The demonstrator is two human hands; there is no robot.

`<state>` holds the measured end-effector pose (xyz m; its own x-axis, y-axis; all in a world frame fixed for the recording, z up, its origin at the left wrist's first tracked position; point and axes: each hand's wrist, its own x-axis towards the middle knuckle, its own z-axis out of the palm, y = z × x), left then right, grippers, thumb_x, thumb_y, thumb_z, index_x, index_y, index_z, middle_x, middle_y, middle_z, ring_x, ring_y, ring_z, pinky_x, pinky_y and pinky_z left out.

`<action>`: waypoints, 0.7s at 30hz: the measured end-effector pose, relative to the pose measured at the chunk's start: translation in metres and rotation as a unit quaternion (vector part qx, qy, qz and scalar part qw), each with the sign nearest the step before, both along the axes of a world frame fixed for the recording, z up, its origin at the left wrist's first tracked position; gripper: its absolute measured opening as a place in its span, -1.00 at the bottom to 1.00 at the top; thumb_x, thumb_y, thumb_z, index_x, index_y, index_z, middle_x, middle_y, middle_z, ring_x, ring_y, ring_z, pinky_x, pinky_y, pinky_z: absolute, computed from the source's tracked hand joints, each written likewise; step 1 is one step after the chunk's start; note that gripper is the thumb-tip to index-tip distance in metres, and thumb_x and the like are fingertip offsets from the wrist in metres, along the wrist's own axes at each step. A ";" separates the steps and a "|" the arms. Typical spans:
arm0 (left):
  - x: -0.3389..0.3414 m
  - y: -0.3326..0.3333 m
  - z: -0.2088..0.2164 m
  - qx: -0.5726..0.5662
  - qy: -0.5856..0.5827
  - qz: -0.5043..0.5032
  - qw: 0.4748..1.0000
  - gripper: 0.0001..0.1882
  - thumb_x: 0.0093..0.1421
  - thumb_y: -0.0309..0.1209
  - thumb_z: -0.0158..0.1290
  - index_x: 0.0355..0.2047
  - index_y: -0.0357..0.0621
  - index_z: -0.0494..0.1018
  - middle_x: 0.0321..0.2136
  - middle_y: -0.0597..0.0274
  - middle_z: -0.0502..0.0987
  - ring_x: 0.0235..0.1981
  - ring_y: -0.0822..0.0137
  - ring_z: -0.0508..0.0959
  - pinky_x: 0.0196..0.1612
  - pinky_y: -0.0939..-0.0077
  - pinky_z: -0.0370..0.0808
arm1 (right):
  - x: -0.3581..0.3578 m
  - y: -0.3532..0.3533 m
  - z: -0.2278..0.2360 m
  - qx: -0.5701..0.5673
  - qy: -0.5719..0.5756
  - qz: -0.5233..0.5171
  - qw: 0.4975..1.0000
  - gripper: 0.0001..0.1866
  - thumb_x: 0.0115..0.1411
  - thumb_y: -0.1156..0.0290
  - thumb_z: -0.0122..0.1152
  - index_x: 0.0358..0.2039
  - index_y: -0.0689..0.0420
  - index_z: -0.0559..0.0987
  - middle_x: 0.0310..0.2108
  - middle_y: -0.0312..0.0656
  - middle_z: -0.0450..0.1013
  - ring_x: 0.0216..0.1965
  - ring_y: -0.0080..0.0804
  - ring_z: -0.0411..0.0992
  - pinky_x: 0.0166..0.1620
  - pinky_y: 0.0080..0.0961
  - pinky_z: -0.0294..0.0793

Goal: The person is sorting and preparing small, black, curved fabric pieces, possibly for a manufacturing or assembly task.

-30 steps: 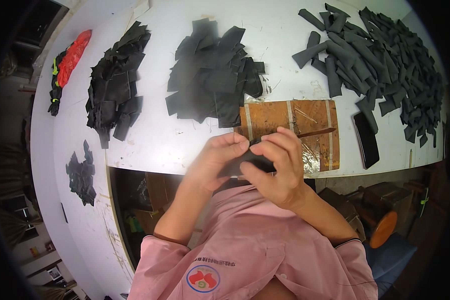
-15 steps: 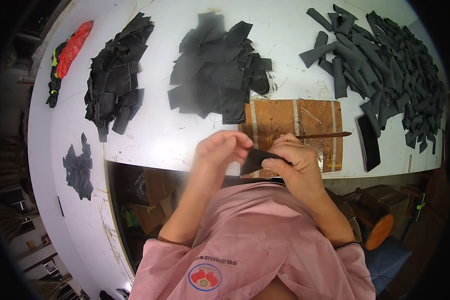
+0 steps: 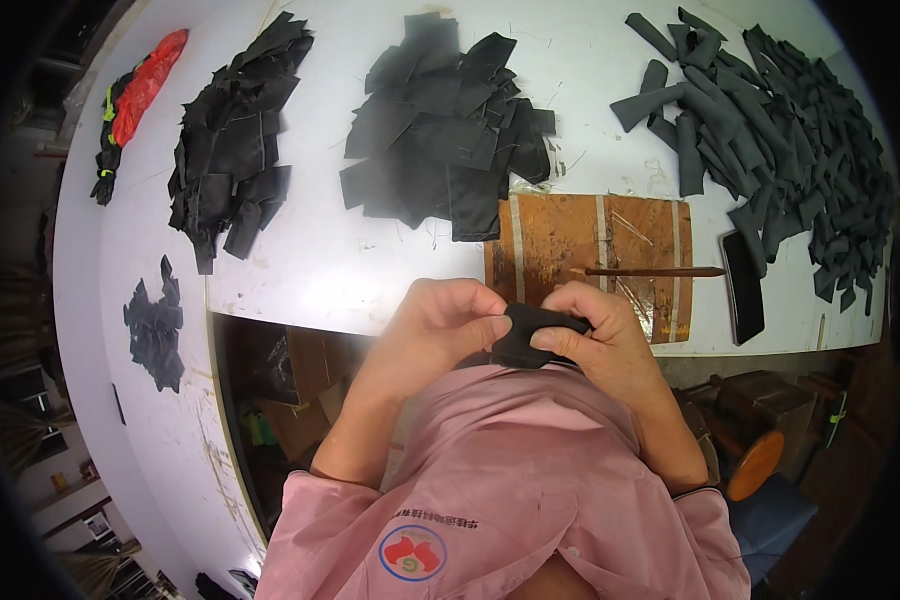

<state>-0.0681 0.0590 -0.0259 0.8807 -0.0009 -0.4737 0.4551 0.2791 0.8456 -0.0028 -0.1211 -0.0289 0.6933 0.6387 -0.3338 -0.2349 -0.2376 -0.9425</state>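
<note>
A small black fabric piece (image 3: 530, 345) is held between both hands at the table's near edge, close to my body. My left hand (image 3: 452, 318) pinches its left end between thumb and fingers. On the other side, my right hand (image 3: 595, 328) grips it, thumb on top and fingers curled behind. The piece looks folded or doubled; its underside is hidden. Just beyond my right hand, a thin pointed brown stick (image 3: 655, 272) lies across a worn brown board (image 3: 555, 235) with pale tape strips.
Piles of flat black fabric pieces lie at far middle (image 3: 420, 140), left (image 3: 225, 150) and lower left (image 3: 156, 325). Many narrow dark tubes (image 3: 740, 130) are heaped at right, beside a phone (image 3: 742, 290). A red plastic bag (image 3: 152, 85) lies far left. An orange-topped stool (image 3: 756, 466) stands below.
My left fingers have come down onto the black fabric piece and now pinch it with the thumb. The stick lies slightly farther right, with its tip showing clear of my right hand.
</note>
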 end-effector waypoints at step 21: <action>-0.002 0.015 0.016 0.018 -0.025 -0.091 0.995 -0.87 -0.02 -0.66 0.06 -0.39 -0.36 0.46 -0.53 0.23 0.50 -0.56 0.54 0.45 -0.45 0.74 0.42 | 0.003 0.003 -0.019 0.074 -0.010 0.065 0.995 -0.87 -0.06 0.46 0.21 -0.51 0.25 0.55 -0.59 -0.28 0.33 -0.54 -0.61 0.27 -0.49 -0.68 0.23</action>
